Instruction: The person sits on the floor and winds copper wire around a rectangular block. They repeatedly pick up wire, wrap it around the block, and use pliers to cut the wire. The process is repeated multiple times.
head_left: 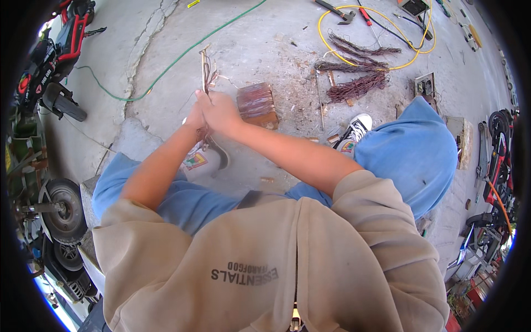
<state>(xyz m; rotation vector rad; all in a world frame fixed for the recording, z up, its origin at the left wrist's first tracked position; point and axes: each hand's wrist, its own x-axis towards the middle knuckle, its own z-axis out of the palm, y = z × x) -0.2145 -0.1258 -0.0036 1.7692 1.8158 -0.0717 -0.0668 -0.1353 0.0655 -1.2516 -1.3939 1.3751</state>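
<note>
You are sitting in an open-air repair yard or workshop forecourt. The cracked concrete floor point(166, 110) is littered with debris and bundles of stripped copper wire point(357, 86) at far right. A green hose point(166, 66) and a yellow cable point(409, 41) trail across it, with hand tools point(343, 12) beyond. Motor scooters point(61, 39) and wheeled machinery point(58, 207) stand along the left, more equipment at right.

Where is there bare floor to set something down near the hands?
Bare concrete lies between the green hose and the left hand. Right of the wooden block, wire bundles and yellow cable crowd it.
</note>
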